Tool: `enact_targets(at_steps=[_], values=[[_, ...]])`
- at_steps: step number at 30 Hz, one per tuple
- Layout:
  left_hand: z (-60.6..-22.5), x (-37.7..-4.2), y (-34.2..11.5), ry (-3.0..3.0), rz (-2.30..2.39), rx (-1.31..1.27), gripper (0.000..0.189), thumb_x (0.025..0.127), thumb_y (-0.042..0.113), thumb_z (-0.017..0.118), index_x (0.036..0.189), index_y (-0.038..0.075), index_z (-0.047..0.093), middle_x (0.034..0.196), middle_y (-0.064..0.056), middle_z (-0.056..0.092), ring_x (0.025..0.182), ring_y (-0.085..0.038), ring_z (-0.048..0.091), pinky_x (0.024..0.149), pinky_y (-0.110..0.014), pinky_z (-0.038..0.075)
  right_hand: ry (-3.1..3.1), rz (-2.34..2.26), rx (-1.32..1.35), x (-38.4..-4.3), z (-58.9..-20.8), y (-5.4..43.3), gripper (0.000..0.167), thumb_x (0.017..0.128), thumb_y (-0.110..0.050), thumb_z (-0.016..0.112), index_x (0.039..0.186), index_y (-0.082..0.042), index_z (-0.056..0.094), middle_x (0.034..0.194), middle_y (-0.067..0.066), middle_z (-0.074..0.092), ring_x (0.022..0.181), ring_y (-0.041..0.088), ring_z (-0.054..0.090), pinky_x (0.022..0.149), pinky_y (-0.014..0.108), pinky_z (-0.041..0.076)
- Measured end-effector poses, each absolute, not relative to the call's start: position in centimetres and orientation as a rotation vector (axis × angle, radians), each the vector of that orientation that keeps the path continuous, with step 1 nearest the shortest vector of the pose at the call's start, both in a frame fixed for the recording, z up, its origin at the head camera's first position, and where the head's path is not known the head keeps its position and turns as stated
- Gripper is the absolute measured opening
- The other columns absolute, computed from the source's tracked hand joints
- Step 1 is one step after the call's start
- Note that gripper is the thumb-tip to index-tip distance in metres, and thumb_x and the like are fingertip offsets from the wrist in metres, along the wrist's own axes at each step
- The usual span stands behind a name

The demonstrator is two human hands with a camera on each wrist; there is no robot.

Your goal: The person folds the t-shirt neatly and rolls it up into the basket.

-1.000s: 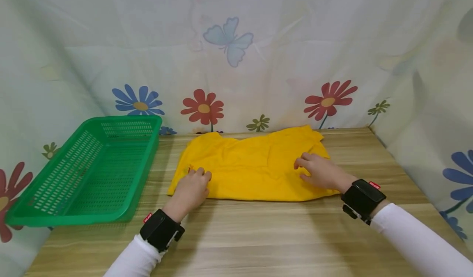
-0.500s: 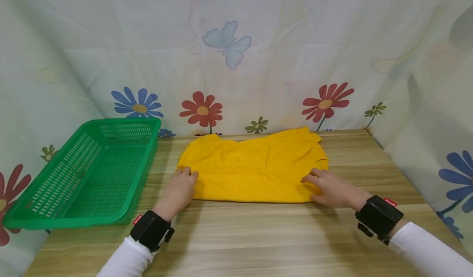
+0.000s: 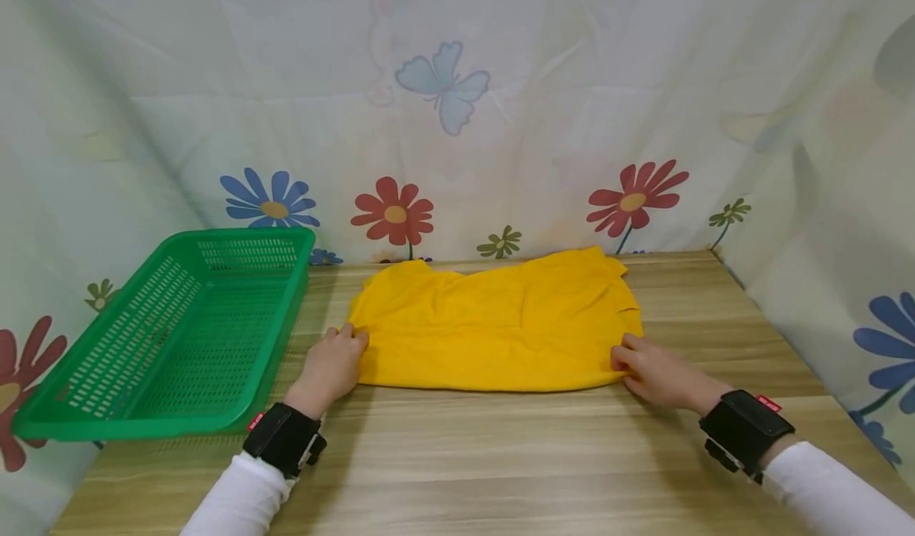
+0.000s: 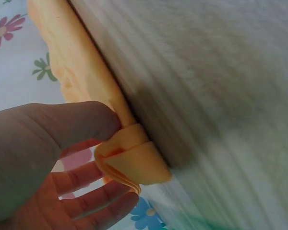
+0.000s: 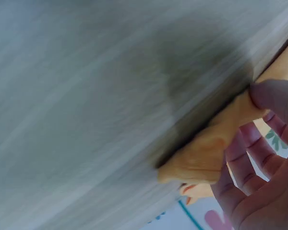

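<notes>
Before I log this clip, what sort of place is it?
Probably a makeshift recording booth, though a curtained-off corner of a room is possible: flower-printed sheeting hangs behind and along both sides of a wood-grain table, and a black device is worn on each wrist.

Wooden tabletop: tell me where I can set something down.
Widest: the wooden tabletop in front of the folded yellow cloth. Another patch lies between the cloth, the right hand and the floral curtain. The left is crowded: only a narrow strip separates the green basket from the cloth and left hand.
</notes>
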State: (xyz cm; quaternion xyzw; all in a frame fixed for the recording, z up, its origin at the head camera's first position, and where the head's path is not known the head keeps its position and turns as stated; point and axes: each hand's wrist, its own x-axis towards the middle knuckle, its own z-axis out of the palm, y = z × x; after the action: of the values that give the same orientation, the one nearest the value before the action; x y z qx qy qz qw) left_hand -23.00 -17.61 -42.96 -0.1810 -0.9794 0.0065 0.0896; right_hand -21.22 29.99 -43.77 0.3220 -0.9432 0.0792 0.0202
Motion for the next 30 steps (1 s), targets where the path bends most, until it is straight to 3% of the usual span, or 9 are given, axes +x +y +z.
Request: enact_targets(at_steps=[5,15,23,30], values=[[-43.1,-22.9,-17.7,-2.855,-0.028,-0.604,0.012,0.086,-0.002,0.061,0.096,0.002,0.065,0.087,-0.018,0.056,0.067,-0.034,0.053,0.062,-0.045,0.049,-2.892,0.285,0.997,-21.4,-43.9,30.7,0.024,0.076,-0.002,0.073,0.084,-0.011,0.053,0.077,-0.005,0.042,0.068,0.008,0.040,0.060,0.024,0.038],[-42.2,-23.2,-18.6,-2.848,-0.112,-0.615,0.020,0.075,-0.001,0.074,0.092,0.005,0.065,0.084,-0.013,0.052,0.067,-0.030,0.053,0.059,-0.040,0.050,-2.740,0.312,0.933,-22.2,-42.1,32.4,0.025,0.074,0.004,0.075,0.086,-0.006,0.055,0.077,-0.003,0.045,0.068,0.009,0.043,0.059,0.026,0.045],[-40.4,-23.4,-19.7,-2.741,-0.201,-0.635,0.027,0.069,-0.013,0.072,0.090,0.003,0.065,0.081,-0.011,0.052,0.066,-0.026,0.051,0.060,-0.037,0.048,-2.663,0.264,0.856,-22.6,-40.6,33.4,0.028,0.071,0.006,0.075,0.089,-0.005,0.057,0.080,0.001,0.051,0.071,0.014,0.047,0.064,0.034,0.051],[-40.7,-22.7,-18.9,-2.726,-0.159,-0.717,0.023,0.074,-0.014,0.067,0.089,0.004,0.065,0.082,-0.010,0.054,0.070,-0.027,0.052,0.062,-0.037,0.049,-2.739,0.211,0.893,-22.0,-41.6,33.8,0.026,0.070,0.000,0.078,0.084,-0.010,0.058,0.077,-0.003,0.048,0.068,0.010,0.045,0.061,0.028,0.048]])
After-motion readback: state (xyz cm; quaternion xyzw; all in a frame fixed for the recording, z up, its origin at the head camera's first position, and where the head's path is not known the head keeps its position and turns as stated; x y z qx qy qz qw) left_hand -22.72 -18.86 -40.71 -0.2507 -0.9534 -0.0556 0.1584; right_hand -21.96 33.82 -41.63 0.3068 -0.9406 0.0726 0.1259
